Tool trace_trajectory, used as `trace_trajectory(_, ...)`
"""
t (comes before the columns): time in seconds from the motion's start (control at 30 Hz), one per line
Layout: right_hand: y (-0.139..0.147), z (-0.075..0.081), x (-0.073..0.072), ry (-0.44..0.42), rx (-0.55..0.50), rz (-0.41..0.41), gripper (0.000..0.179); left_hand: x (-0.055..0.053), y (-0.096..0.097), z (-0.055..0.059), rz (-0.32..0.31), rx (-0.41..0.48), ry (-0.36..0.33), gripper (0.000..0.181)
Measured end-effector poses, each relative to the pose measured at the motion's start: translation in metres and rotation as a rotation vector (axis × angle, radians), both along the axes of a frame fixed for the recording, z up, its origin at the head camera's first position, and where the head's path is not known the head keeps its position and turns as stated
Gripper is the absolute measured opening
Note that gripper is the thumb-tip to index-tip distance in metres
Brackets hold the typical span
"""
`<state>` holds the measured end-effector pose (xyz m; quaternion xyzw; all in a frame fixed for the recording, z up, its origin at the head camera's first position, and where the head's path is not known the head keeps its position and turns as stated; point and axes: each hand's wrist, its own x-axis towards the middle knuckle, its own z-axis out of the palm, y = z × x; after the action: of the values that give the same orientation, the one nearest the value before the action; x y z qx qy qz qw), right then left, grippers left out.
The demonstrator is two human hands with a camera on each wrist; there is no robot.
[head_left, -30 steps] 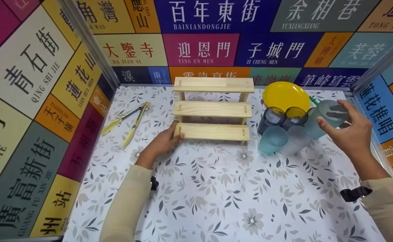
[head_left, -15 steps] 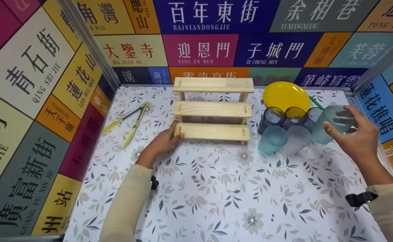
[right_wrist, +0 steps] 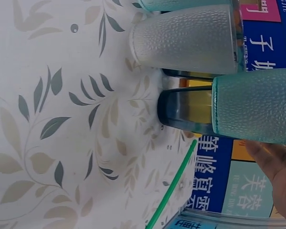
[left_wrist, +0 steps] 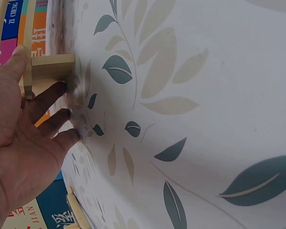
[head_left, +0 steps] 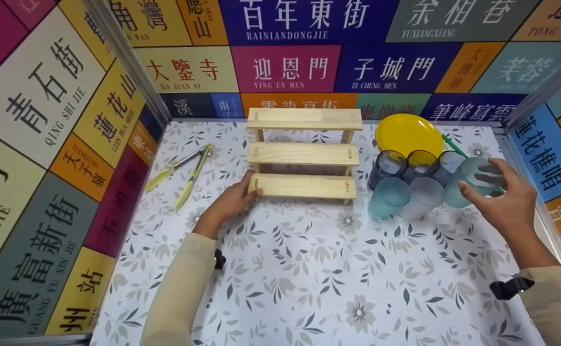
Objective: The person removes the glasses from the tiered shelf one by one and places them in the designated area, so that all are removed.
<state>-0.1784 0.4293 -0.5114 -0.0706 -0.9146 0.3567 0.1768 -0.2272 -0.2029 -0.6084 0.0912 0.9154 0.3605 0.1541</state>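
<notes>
In the head view a three-tier wooden shelf [head_left: 304, 153] stands at the middle back. My left hand [head_left: 235, 199] holds the left end of its lowest board, thumb at the front edge; in the left wrist view the other fingers [left_wrist: 52, 98] spread beside the wooden end. My right hand [head_left: 508, 197] grips a teal textured cup [right_wrist: 257, 107] around its side. That cup is held above the table, its base higher than those of the neighbouring cups. Close by stand a clear frosted cup [right_wrist: 186, 40], another teal cup [head_left: 388, 198] and several dark cups [head_left: 390, 170].
A yellow plate [head_left: 409, 133] lies behind the cups. Beside it is a thin green stick [right_wrist: 174, 183], partly hidden by the held cup in the head view. Yellow-tipped tongs [head_left: 184, 175] lie open at the left. Printed panels [head_left: 285, 67] wall in the table's back and sides.
My right hand has brought the teal cup slightly nearer and lower, after a small shift to the right. The right-hand dark cup and green stick show more. The left hand stays on the shelf.
</notes>
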Motion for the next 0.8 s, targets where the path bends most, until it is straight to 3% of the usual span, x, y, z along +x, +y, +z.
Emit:
trace_trajectory(0.27, 0.006, -0.02, 0.002, -0.047, -0.036, 0.039, 0.084, 0.001, 0.0, 0.003, 0.008, 0.009, -0.001, 0.086)
trace_trajectory(0.6, 0.012, -0.034, 0.009, -0.134, -0.007, 0.036, 0.088, -0.001, 0.002, 0.002, 0.024, 0.003, -0.02, 0.087)
trace_trajectory(0.8, 0.011, -0.042, 0.009, -0.159, -0.002, 0.077, 0.09, -0.001, 0.0, 0.001, 0.021, 0.0, -0.035, 0.088)
